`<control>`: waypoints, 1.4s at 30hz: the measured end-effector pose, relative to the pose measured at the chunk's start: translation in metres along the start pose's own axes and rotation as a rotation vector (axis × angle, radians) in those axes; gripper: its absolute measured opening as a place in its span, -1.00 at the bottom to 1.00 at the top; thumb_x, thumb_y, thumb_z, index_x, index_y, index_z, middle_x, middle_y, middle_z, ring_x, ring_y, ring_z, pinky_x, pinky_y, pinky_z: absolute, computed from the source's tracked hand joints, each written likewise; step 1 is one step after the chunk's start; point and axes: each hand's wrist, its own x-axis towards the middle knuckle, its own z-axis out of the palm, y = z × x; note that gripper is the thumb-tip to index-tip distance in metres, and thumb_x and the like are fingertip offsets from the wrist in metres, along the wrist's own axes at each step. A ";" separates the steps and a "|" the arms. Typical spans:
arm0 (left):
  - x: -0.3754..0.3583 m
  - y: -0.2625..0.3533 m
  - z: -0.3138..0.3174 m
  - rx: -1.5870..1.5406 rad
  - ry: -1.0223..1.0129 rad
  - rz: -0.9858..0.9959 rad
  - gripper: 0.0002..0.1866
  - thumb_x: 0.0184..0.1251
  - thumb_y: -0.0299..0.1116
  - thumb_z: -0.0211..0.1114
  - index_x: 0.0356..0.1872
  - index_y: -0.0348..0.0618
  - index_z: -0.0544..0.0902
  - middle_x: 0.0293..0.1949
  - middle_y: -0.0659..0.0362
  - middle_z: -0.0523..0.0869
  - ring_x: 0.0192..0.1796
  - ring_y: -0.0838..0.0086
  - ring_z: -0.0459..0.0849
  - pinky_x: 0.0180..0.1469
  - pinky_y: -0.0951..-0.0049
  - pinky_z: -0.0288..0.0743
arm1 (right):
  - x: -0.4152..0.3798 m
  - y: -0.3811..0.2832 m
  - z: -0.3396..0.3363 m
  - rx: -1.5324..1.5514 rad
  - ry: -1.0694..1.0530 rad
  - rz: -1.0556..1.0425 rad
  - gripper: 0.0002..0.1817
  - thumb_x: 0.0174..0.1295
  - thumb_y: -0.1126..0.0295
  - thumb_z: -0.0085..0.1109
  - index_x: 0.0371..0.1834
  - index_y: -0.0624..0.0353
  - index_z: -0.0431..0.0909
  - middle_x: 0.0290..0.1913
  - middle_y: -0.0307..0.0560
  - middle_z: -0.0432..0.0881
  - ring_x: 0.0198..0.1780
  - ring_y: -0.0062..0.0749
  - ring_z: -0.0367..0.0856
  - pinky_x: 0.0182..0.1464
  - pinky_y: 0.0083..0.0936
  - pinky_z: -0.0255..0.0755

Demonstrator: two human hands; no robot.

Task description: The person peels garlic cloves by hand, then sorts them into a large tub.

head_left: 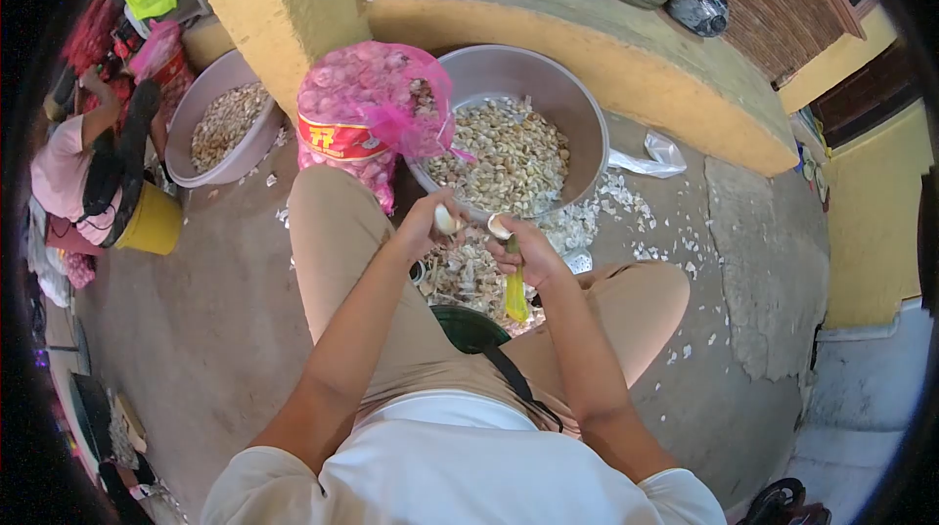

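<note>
Between my knees, my left hand [428,226] is closed around a whitish garlic bulb [447,220]. My right hand [526,253] grips a tool with a yellow-green handle [515,296]; its working end is hidden. A pale garlic piece [500,226] shows at the thumb and fingers of that hand. The two hands are close together but apart. Just beyond them stands a wide grey basin [594,134] with many loose garlic cloves [509,153]. Below my hands lies a heap of garlic skins [469,276].
A pink mesh sack of garlic [357,85] leans beside the basin. At left, a seated person [83,168] is near a second basin of cloves [230,129] and a yellow bucket [152,219]. A low yellow ledge [587,41] runs behind. White plastic [655,155] lies at right.
</note>
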 end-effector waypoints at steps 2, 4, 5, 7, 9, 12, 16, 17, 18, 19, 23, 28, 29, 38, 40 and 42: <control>0.003 -0.005 -0.003 0.145 -0.039 -0.005 -0.73 0.16 -0.12 0.02 -0.51 -0.11 0.42 -0.61 0.24 0.48 -0.64 0.53 0.50 -0.72 0.61 0.26 | 0.004 0.004 -0.007 -0.020 -0.012 -0.007 -0.78 0.24 0.19 -0.21 -0.25 0.07 0.30 -0.65 -0.28 0.29 -0.77 -0.72 0.03 -0.74 -0.75 0.01; 0.004 -0.012 0.001 0.342 -0.070 0.007 -0.75 0.14 -0.12 0.09 -0.49 -0.09 0.42 -0.59 0.29 0.50 -0.62 0.57 0.51 -0.75 0.63 0.23 | 0.002 0.004 -0.001 -0.067 0.086 -0.077 -0.78 0.23 0.18 -0.18 -0.21 0.05 0.31 -0.65 -0.29 0.29 -0.76 -0.72 0.06 -0.73 -0.75 0.02; 0.003 -0.014 0.004 0.324 -0.109 -0.015 -0.77 0.09 -0.19 0.19 -0.44 -0.13 0.45 -0.59 0.29 0.50 -0.61 0.63 0.50 -0.74 0.67 0.23 | 0.002 0.004 0.003 -0.091 0.134 -0.111 -0.78 0.23 0.18 -0.17 -0.19 0.04 0.31 -0.64 -0.30 0.29 -0.75 -0.72 0.07 -0.73 -0.75 0.02; 0.004 -0.023 0.008 0.421 -0.052 0.099 -0.76 0.09 -0.19 0.20 -0.41 -0.15 0.47 -0.58 0.28 0.51 -0.60 0.64 0.50 -0.71 0.69 0.24 | 0.003 0.005 0.009 -0.212 0.181 -0.107 -0.76 0.22 0.17 -0.12 -0.15 0.02 0.32 -0.65 -0.32 0.28 -0.74 -0.71 0.10 -0.73 -0.75 0.02; 0.007 -0.028 0.008 0.517 0.007 0.202 -0.76 0.09 -0.21 0.21 -0.40 -0.18 0.49 -0.59 0.28 0.51 -0.59 0.65 0.50 -0.66 0.68 0.27 | 0.004 0.007 0.010 -0.279 0.208 -0.111 -0.74 0.20 0.17 -0.08 -0.11 0.00 0.32 -0.66 -0.34 0.27 -0.73 -0.72 0.12 -0.72 -0.74 0.02; 0.010 -0.030 0.005 0.641 0.078 0.301 -0.78 0.08 -0.27 0.22 -0.43 -0.24 0.52 -0.59 0.25 0.53 -0.57 0.63 0.50 -0.56 0.61 0.34 | 0.006 0.010 0.008 -0.287 0.210 -0.129 -0.71 0.18 0.16 -0.04 -0.08 0.01 0.34 -0.67 -0.34 0.27 -0.72 -0.72 0.15 -0.72 -0.74 0.03; 0.012 -0.031 0.001 0.738 0.113 0.385 -0.82 0.05 -0.35 0.20 -0.48 -0.29 0.54 -0.60 0.18 0.56 -0.56 0.59 0.51 -0.46 0.54 0.39 | 0.011 0.014 0.005 -0.429 0.272 -0.198 -0.69 0.15 0.17 0.01 -0.12 0.07 0.34 -0.65 -0.29 0.35 -0.72 -0.72 0.19 -0.72 -0.76 0.08; 0.012 -0.032 0.001 0.756 0.123 0.417 -0.84 0.05 -0.37 0.20 -0.49 -0.29 0.54 -0.61 0.17 0.56 -0.56 0.59 0.51 -0.46 0.54 0.39 | 0.012 0.015 0.006 -0.506 0.306 -0.224 -0.69 0.14 0.18 0.03 -0.13 0.09 0.33 -0.64 -0.28 0.36 -0.72 -0.72 0.20 -0.72 -0.77 0.08; 0.011 -0.031 0.001 0.772 0.116 0.414 -0.85 0.05 -0.38 0.19 -0.49 -0.28 0.54 -0.61 0.16 0.55 -0.56 0.58 0.52 -0.46 0.53 0.39 | 0.013 0.016 0.005 -0.578 0.325 -0.261 -0.70 0.14 0.19 0.04 -0.15 0.11 0.34 -0.63 -0.27 0.38 -0.72 -0.73 0.21 -0.72 -0.77 0.08; 0.009 -0.028 0.002 0.789 0.110 0.412 -0.86 0.05 -0.38 0.19 -0.49 -0.28 0.54 -0.62 0.16 0.55 -0.55 0.57 0.53 -0.45 0.52 0.39 | 0.015 0.018 0.003 -0.650 0.343 -0.300 -0.70 0.13 0.19 0.05 -0.17 0.13 0.35 -0.63 -0.26 0.39 -0.72 -0.73 0.21 -0.72 -0.77 0.08; 0.000 -0.013 0.006 0.931 0.136 0.458 -0.86 0.03 -0.37 0.19 -0.50 -0.25 0.54 -0.60 0.10 0.55 -0.50 0.42 0.58 -0.43 0.45 0.39 | 0.016 0.018 0.000 -0.696 0.333 -0.323 -0.70 0.11 0.19 0.06 -0.20 0.15 0.40 -0.64 -0.25 0.42 -0.70 -0.70 0.27 -0.71 -0.73 0.15; 0.000 -0.014 0.003 1.132 0.152 0.609 -0.84 -0.02 -0.34 0.22 -0.48 -0.22 0.54 -0.55 0.05 0.56 -0.43 0.24 0.55 -0.38 0.37 0.38 | 0.006 0.008 -0.003 -0.427 0.158 -0.078 -0.81 0.12 0.24 0.06 -0.34 0.11 0.41 -0.66 -0.30 0.35 -0.74 -0.73 0.15 -0.72 -0.76 0.04; 0.000 -0.015 0.003 1.130 0.157 0.617 -0.84 -0.03 -0.33 0.22 -0.48 -0.21 0.54 -0.54 0.05 0.56 -0.42 0.22 0.54 -0.37 0.36 0.38 | 0.004 0.007 -0.004 -0.383 0.139 -0.051 -0.82 0.12 0.24 0.06 -0.36 0.10 0.40 -0.66 -0.31 0.34 -0.74 -0.73 0.15 -0.72 -0.76 0.04; 0.005 -0.020 -0.001 0.846 0.031 0.519 -0.71 0.07 -0.19 0.20 -0.32 -0.22 0.52 -0.50 0.14 0.55 -0.55 0.48 0.51 -0.46 0.45 0.37 | 0.003 0.000 -0.016 -0.084 0.007 0.101 -0.84 0.12 0.26 0.03 -0.37 0.09 0.36 -0.69 -0.35 0.26 -0.74 -0.74 0.11 -0.74 -0.80 0.01; -0.002 -0.019 0.005 0.824 -0.103 0.369 -0.66 0.10 -0.14 0.18 -0.28 -0.24 0.50 -0.49 0.17 0.53 -0.56 0.56 0.47 -0.49 0.50 0.35 | 0.000 0.000 -0.010 -0.067 0.046 0.091 -0.84 0.12 0.28 0.04 -0.42 0.11 0.36 -0.72 -0.36 0.26 -0.78 -0.79 0.09 -0.77 -0.83 -0.02; -0.004 -0.019 0.009 0.801 -0.183 0.285 -0.65 0.14 -0.13 0.16 -0.26 -0.24 0.50 -0.49 0.20 0.52 -0.54 0.61 0.45 -0.50 0.56 0.35 | -0.001 0.000 -0.007 -0.053 0.059 0.101 -0.84 0.12 0.28 0.03 -0.45 0.12 0.37 -0.74 -0.38 0.25 -0.80 -0.81 0.08 -0.79 -0.85 -0.04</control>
